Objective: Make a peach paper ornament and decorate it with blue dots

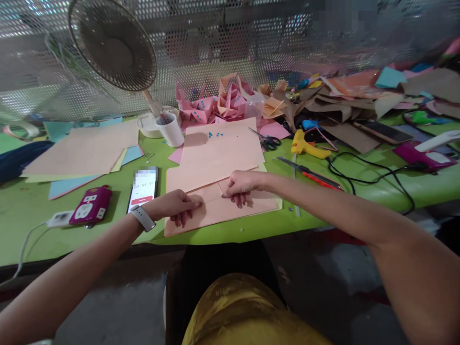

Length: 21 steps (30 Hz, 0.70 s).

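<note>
On the stacked peach paper sheets (223, 218) at the table's front edge, both hands work close together. My left hand (181, 207), with a watch on its wrist, is closed, thumb and fingers pinching a piece of peach paper (210, 195). To its right, my right hand (241, 187) is also closed in a pinch at that paper's other end. The piece blends with the sheets below, so its outline is hard to make out. Just behind lies another peach sheet (223, 153) with small blue dots scattered on it.
Scissors (266, 140), a yellow glue gun (307, 146) with its cord, and a red box cutter (312, 175) lie to the right. A phone (143, 188), a purple power socket (91, 206), a white cup (170, 129) and a fan (115, 45) stand left. Folded pink paper (230, 100) sits behind.
</note>
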Motion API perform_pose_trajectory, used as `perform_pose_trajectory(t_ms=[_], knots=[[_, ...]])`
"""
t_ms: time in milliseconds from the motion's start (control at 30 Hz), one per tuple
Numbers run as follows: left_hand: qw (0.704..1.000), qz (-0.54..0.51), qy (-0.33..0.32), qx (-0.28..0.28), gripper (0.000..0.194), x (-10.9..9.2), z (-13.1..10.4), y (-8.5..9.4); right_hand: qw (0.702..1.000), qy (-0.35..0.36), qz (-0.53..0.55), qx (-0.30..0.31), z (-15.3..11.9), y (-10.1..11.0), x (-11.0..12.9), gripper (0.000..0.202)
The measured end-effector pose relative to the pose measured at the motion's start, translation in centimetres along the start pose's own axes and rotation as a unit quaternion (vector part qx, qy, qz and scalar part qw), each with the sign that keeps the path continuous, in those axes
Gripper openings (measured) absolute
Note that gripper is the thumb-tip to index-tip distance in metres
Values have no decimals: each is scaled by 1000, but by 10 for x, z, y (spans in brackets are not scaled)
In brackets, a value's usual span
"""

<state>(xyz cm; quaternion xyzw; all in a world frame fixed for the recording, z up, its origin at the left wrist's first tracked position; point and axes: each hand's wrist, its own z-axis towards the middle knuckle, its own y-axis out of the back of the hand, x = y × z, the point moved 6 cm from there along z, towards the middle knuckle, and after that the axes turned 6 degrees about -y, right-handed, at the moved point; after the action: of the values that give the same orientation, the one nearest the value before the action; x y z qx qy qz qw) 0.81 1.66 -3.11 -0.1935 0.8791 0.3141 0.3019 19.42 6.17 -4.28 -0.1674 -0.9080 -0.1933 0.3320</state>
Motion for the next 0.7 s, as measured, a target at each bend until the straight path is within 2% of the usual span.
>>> perform_pose_trajectory(t_ms=[133,200,233,300,333,367,433,467,533,633,700], knots=[[1000,-1,-1,-1,59,-1,-4,-1,1000,0,2,11,-5,1,1,33],[1000,-4,-3,-10,58,-4,-8,0,999,27,-5,19,-12,-1,2,31],[1000,-10,-9,-21,57,-6,-9,2,998,55,-17,-1,-17,0,4,29],[996,-27,-39,-70,55,-12,-12,9,980,136,-89,-118,-30,8,8,27],[991,-31,-72,-108,54,-17,-13,14,951,182,-154,-199,-38,11,10,25],[981,-23,-116,-153,51,-23,-14,19,906,227,-230,-274,-45,11,13,23],[943,30,-222,-248,42,-37,-15,29,794,299,-384,-363,-55,2,16,21],[918,68,-268,-284,37,-43,-16,30,744,324,-445,-378,-56,-5,15,20],[878,143,-318,-328,28,-51,-13,29,668,352,-526,-392,-53,-15,11,17],[855,220,-319,-344,26,-55,-1,23,588,373,-594,-402,-50,-24,8,18],[848,263,-311,-338,26,-56,5,19,550,383,-625,-399,-50,-29,7,20]])
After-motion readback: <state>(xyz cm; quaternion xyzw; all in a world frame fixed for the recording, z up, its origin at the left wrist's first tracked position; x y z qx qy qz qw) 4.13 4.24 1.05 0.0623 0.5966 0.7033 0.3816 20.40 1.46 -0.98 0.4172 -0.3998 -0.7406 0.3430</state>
